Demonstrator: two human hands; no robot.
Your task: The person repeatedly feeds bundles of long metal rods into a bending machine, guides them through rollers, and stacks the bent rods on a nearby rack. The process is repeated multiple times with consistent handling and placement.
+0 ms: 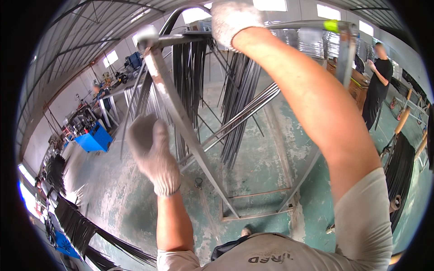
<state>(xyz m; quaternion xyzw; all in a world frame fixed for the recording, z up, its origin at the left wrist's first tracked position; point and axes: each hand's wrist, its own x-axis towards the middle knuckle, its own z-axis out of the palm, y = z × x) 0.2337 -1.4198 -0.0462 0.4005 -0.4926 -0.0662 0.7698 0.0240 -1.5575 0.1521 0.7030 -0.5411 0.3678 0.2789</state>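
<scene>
At the metal rack (pixel 177 108), both arms up, gloves on. My right hand (pixel 237 22) is up at the top rail (pixel 298 24), close to a dark curved strip (pixel 174 19); the fingers run toward the upper edge of view, so I cannot tell whether they grip anything. My left hand (pixel 153 156) is held in the air left of the slanting rack leg, thumb apart from the fingers, open with nothing visible in it; fingers blurred. The black strips (pixel 187 86) hang in a bunch from the rail, between my hands, just right of that leg. A second bunch (pixel 239 108) hangs at a slant farther right, below my right wrist. Bright metal bars (pixel 246 113) cross behind the leg. Yellow-green tape (pixel 331 25) near the rail's right end. Worn green floor (pixel 257 180) underneath. Off left, a blue machine cabinet (pixel 95 137); lower left, a pile of dark strips (pixel 74 221). Off right, a person in black (pixel 379 79) stands, forearm raised; nearer, another dark bundle (pixel 400 174) hangs.
</scene>
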